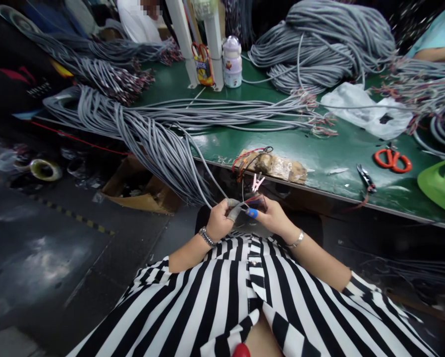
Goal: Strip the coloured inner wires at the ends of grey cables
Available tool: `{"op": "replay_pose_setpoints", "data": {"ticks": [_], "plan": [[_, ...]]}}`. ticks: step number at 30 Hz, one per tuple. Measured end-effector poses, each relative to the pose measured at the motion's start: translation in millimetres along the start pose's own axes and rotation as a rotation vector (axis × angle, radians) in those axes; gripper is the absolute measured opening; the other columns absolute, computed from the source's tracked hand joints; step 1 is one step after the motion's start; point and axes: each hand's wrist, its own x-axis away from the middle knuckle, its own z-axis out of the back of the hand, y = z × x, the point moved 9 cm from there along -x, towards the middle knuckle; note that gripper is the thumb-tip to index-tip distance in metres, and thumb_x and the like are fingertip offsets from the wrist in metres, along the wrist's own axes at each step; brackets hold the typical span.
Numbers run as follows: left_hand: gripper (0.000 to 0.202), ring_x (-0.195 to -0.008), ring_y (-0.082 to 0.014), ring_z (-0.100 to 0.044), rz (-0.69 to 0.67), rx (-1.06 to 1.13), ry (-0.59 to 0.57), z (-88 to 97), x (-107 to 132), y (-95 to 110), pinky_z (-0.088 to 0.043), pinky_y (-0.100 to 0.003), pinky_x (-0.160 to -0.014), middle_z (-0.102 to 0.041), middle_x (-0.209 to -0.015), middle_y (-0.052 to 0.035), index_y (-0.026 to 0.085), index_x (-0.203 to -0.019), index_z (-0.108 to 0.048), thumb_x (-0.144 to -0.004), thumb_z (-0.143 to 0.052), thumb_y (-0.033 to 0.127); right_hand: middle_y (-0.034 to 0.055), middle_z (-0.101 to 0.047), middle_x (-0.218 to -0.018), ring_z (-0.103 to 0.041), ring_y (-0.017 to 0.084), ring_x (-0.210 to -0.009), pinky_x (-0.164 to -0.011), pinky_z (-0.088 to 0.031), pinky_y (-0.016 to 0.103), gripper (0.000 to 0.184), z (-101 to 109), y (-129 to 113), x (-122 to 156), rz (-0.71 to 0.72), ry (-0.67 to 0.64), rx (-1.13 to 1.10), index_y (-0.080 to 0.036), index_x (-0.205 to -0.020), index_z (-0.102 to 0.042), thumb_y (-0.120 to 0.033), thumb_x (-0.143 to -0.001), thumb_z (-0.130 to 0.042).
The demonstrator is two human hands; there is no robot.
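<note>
My left hand [222, 216] is closed around the end of a grey cable [204, 197], with grey coverings on its thumb and finger. Close beside it, my right hand [270, 214] pinches the thin coloured wires [252, 199] that come out of that cable; blue tape wraps its thumb. Both hands are in front of my lap, just off the table's near edge. A pink clip [257, 183] stands above the wires, near a taped brown block [278, 166] at the table edge. The cable leads back into a grey cable bundle [148, 144] draped over the edge.
On the green table [222, 144] lie orange-handled scissors [392, 160], small cutters [366, 178], a white plastic bag [371, 111] and a green basket [440, 186]. A large cable coil [326, 44] and a bottle [232, 64] stand behind. Below left is a cardboard box [139, 191]. Other people sit across.
</note>
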Motion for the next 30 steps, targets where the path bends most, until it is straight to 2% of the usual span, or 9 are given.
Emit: {"op": "replay_pose_setpoints", "data": {"ticks": [3, 8, 11, 13, 16, 20, 22, 26, 30], "plan": [[0.025, -0.076, -0.0152, -0.069, -0.008, 0.072, -0.211, -8.2, -2, -1, -0.057, -0.026, -0.073, -0.073, -0.086, -0.0069, 0.015, -0.095, -0.066, -0.088, -0.063, 0.038, 0.0055, -0.071, -0.082, -0.064, 0.017, -0.074, -0.071, -0.051, 0.029, 0.017, -12, -7, -4, 0.066, -0.092, 0.016, -0.016, -0.087, -0.070, -0.030, -0.088, -0.060], [0.041, -0.069, -0.0138, -0.068, 0.105, 0.245, -0.974, -33.4, 11, 2, -0.055, -0.022, -0.065, -0.074, -0.084, -0.0090, 0.014, -0.092, -0.067, -0.096, -0.047, 0.049, 0.0047, -0.066, -0.080, -0.059, 0.014, -0.071, -0.066, -0.045, 0.023, 0.014, -24, -39, 7, 0.333, -0.338, 0.359, -0.016, -0.084, -0.068, -0.011, -0.084, -0.055], [0.045, -0.056, -0.0110, -0.064, 0.126, 0.237, -1.176, -34.9, 12, 8, -0.051, -0.020, -0.057, -0.073, -0.074, -0.0081, 0.013, -0.080, -0.067, -0.095, -0.047, 0.050, 0.0053, -0.064, -0.080, -0.057, 0.013, -0.067, -0.061, -0.042, 0.023, 0.015, -27, -52, 15, 0.451, -0.430, 0.496, -0.016, -0.087, -0.069, -0.012, -0.086, -0.054], [0.046, -0.056, -0.0112, -0.063, 0.093, 0.240, -1.154, -33.6, 3, 16, -0.050, -0.019, -0.057, -0.071, -0.068, -0.0078, 0.013, -0.076, -0.067, -0.095, -0.049, 0.050, 0.0064, -0.065, -0.082, -0.058, 0.013, -0.068, -0.061, -0.042, 0.023, 0.015, -18, -52, 16, 0.467, -0.425, 0.521, -0.016, -0.089, -0.069, -0.017, -0.088, -0.054], [0.043, -0.063, -0.0132, -0.066, -0.046, 0.229, -1.008, -25.5, -15, 32, -0.052, -0.021, -0.063, -0.071, -0.069, -0.0088, 0.012, -0.080, -0.070, -0.095, -0.051, 0.047, 0.0074, -0.067, -0.086, -0.061, 0.015, -0.073, -0.065, -0.045, 0.024, 0.021, 17, -41, 11, 0.410, -0.293, 0.474, -0.018, -0.097, -0.070, -0.016, -0.090, -0.050], [0.027, -0.070, -0.0140, -0.068, -0.312, 0.104, -0.669, -0.3, -37, 52, -0.052, -0.022, -0.068, -0.074, -0.077, -0.0087, 0.013, -0.089, -0.073, -0.093, -0.058, 0.036, 0.0062, -0.068, -0.084, -0.063, 0.018, -0.077, -0.072, -0.048, 0.030, 0.018, 70, -1, 5, 0.160, 0.061, 0.304, -0.020, -0.095, -0.072, -0.030, -0.089, -0.058], [0.020, -0.069, -0.0135, -0.067, -0.424, -0.023, -0.460, 12.4, -43, 58, -0.052, -0.023, -0.066, -0.073, -0.076, -0.0071, 0.015, -0.091, -0.073, -0.091, -0.062, 0.030, 0.0043, -0.066, -0.076, -0.059, 0.016, -0.067, -0.064, -0.047, 0.029, 0.027, 80, 25, 6, -0.014, 0.209, 0.089, -0.019, -0.090, -0.071, -0.044, -0.087, -0.060], [0.017, -0.066, -0.0135, -0.065, -0.513, -0.216, -0.171, 18.9, -44, 57, -0.052, -0.024, -0.065, -0.073, -0.075, -0.0057, 0.017, -0.099, -0.074, -0.089, -0.064, 0.027, -0.0034, -0.045, -0.050, -0.026, 0.007, -0.041, -0.040, -0.021, 0.023, 0.058, 43, 59, -3, -0.295, 0.135, -0.341, -0.016, -0.078, -0.066, -0.071, -0.085, -0.049], [0.019, -0.069, -0.0148, -0.066, -0.458, -0.295, -0.067, 9.9, -44, 46, -0.053, -0.026, -0.066, -0.075, -0.080, -0.0061, 0.018, -0.101, -0.074, -0.089, -0.063, 0.028, -0.0092, -0.025, -0.042, -0.013, 0.006, -0.041, -0.040, -0.009, 0.023, 0.065, 11, 56, -27, -0.346, 0.026, -0.576, -0.016, -0.072, -0.063, -0.080, -0.078, -0.050]]}}
